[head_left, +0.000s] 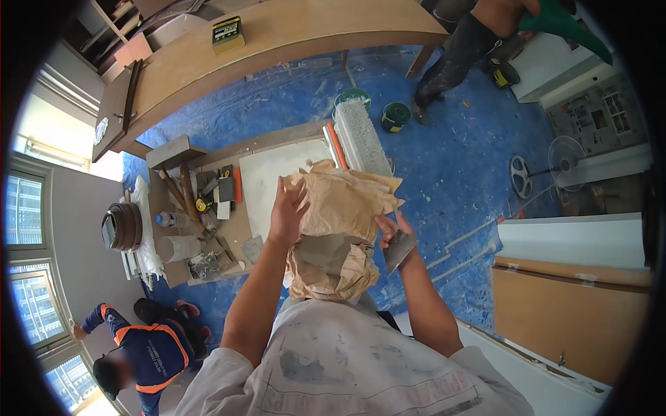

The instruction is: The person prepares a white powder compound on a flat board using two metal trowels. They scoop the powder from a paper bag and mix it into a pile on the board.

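Observation:
A crumpled brown paper sack (343, 208) is held up in front of my chest. My left hand (286, 215) grips its upper left edge. My right hand (394, 232) touches the sack's right side and holds a grey metal scraper blade (400, 251). The sack's lower part (333, 267) looks grey and bulges downward. Below the sack lies a low wooden work board (229, 239) with a white panel (277, 180) on it.
Tools, a tape measure (202, 205) and a plastic bottle (166, 220) lie on the board. Blue sheeting (444, 159) covers the floor. A long wooden counter (277, 35) runs at the top. One person crouches at lower left (146, 350); another stands at upper right (465, 48). A fan (565, 163) stands at right.

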Action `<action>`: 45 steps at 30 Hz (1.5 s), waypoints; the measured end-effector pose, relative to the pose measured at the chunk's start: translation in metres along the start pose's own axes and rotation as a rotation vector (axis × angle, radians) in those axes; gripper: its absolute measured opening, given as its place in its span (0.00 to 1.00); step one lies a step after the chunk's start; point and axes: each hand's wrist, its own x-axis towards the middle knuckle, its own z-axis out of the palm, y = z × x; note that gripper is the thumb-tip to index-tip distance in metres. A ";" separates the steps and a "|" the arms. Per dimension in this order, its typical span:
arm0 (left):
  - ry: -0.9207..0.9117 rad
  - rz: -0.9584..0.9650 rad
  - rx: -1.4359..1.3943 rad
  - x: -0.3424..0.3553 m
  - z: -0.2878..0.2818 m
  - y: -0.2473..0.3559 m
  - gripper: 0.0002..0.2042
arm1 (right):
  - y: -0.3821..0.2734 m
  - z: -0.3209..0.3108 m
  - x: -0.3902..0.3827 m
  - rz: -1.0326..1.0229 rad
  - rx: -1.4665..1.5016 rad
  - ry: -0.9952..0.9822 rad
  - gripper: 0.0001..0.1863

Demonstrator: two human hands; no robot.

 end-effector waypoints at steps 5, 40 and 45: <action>-0.414 0.391 1.849 -0.024 -0.008 -0.017 0.55 | 0.015 -0.021 -0.006 -0.550 -1.045 0.020 0.29; -0.716 -0.573 2.332 0.094 0.035 -0.099 0.34 | 0.000 0.015 -0.040 -0.855 -1.940 -0.860 0.22; -0.649 -0.764 2.303 0.100 0.032 -0.105 0.37 | 0.001 -0.033 -0.033 -0.539 -2.183 -0.863 0.26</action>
